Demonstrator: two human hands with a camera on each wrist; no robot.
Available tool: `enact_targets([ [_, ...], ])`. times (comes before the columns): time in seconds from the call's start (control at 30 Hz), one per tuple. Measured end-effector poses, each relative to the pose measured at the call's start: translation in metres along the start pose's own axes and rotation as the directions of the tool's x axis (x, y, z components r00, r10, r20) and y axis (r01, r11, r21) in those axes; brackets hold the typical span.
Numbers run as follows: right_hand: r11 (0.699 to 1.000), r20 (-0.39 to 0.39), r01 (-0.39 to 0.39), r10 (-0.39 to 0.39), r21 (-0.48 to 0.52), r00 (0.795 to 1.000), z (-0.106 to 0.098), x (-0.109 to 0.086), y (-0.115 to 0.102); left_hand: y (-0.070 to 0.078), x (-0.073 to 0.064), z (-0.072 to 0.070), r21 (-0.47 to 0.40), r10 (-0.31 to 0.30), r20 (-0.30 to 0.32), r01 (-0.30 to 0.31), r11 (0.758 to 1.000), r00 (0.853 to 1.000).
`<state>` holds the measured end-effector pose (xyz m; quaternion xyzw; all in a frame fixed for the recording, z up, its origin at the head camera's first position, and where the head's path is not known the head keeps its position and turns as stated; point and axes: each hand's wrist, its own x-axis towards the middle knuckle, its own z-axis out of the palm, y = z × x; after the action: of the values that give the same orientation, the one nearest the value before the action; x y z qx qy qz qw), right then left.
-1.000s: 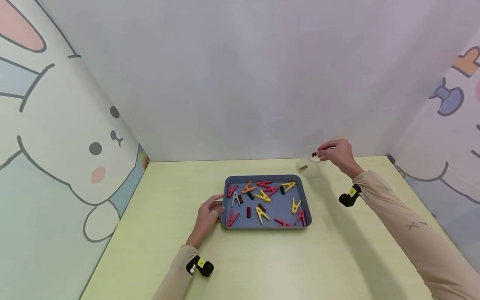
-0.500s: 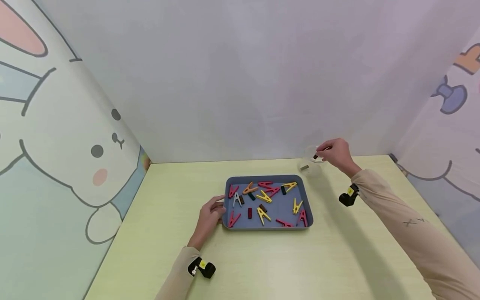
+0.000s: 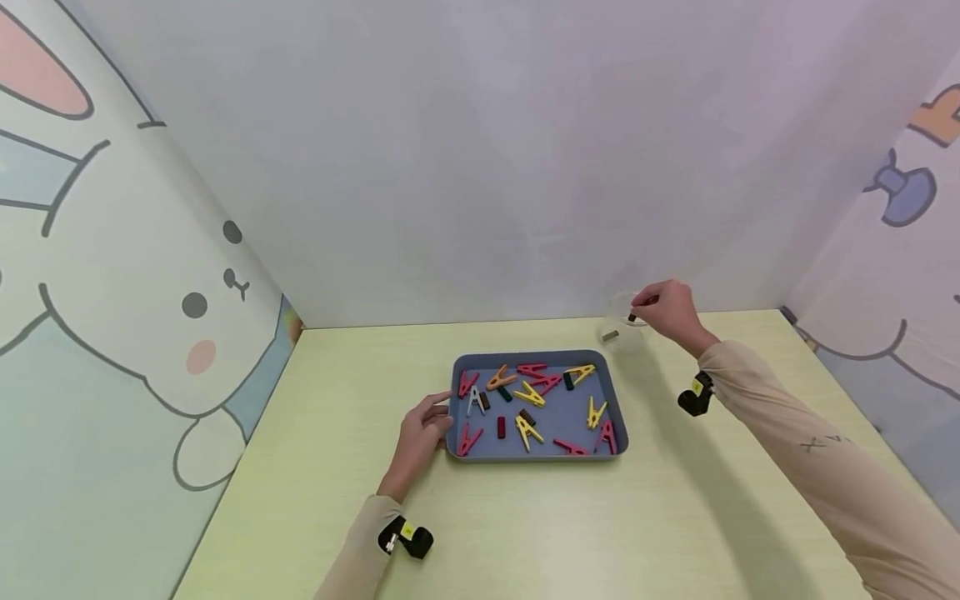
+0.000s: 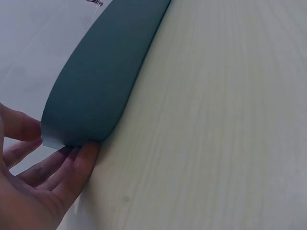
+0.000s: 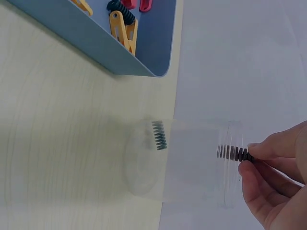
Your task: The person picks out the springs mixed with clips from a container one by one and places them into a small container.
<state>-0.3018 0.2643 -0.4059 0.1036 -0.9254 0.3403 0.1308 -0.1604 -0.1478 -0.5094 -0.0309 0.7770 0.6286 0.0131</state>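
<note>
My right hand [image 3: 670,310] pinches a dark coil spring [image 5: 235,153] between thumb and fingertip. Part of that spring sits past the rim of a clear plastic cup [image 5: 192,184], which stands beyond the tray's far right corner. Another dark spring [image 5: 159,136] lies low inside the cup. My left hand [image 3: 420,429] rests against the left end of the blue-grey tray [image 3: 566,425], its fingertips touching the outer wall. Inside the tray lie several clothespins, such as a yellow clothespin [image 3: 530,394] and an orange clothespin [image 3: 500,377], among several springs, one of them a dark red spring [image 3: 501,427].
The pale wooden table [image 3: 540,517] carries the tray and cup. A light grey back wall [image 3: 480,208] rises close behind the cup. Printed side panels stand left and right; the left panel [image 3: 127,350] shows a cartoon rabbit.
The spring in my right hand has tilted more upright and shifted slightly at the cup's mouth. My left hand stays at the tray, and the whole head view has drifted slightly.
</note>
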Motion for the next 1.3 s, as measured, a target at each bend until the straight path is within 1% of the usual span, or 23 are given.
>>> enact_targets([
  [0.13,1.000,-0.009,0.023,-0.023,-0.010,1.000,0.001,-0.001,0.002,0.000,0.000,0.000,0.006,-0.001,0.010,0.001,1.000,1.000],
  [0.27,1.000,-0.017,0.031,-0.031,-0.004,0.999,0.000,-0.003,0.001,0.000,-0.001,-0.001,0.011,-0.018,0.022,0.018,1.000,1.000],
  [0.37,0.999,-0.023,0.035,-0.035,0.006,0.999,-0.002,-0.004,0.000,0.002,-0.001,-0.002,-0.001,-0.028,0.039,0.028,1.000,0.999],
  [0.43,0.999,-0.025,0.040,-0.040,0.014,0.999,-0.003,-0.004,-0.001,0.007,-0.003,-0.003,-0.007,-0.030,0.052,0.030,1.000,0.998],
  [0.57,0.999,-0.023,0.044,-0.043,0.026,0.999,-0.004,-0.005,-0.004,0.024,-0.010,-0.005,0.002,-0.023,0.066,0.023,1.000,0.998],
  [0.63,0.999,-0.023,0.044,-0.043,0.032,0.999,-0.004,-0.006,-0.005,0.032,-0.014,-0.005,0.011,-0.010,0.066,0.009,1.000,0.998],
  [0.73,0.998,-0.020,0.045,-0.044,0.040,0.999,-0.005,-0.007,-0.006,0.037,-0.017,-0.004,0.013,-0.003,0.065,0.002,1.000,0.998],
  [0.9,0.997,-0.005,0.048,-0.048,0.056,0.999,-0.005,-0.007,-0.009,0.036,-0.015,-0.004,0.007,-0.009,0.066,0.008,1.000,0.998],
  [1.17,0.997,0.029,0.016,-0.019,0.076,0.999,-0.008,-0.009,-0.012,0.032,-0.012,-0.005,0.009,0.002,0.067,-0.003,1.000,0.998],
  [1.3,0.997,0.036,0.009,-0.012,0.082,0.999,-0.009,-0.011,-0.012,0.016,-0.003,-0.004,-0.008,-0.011,0.059,0.012,1.000,0.998],
])
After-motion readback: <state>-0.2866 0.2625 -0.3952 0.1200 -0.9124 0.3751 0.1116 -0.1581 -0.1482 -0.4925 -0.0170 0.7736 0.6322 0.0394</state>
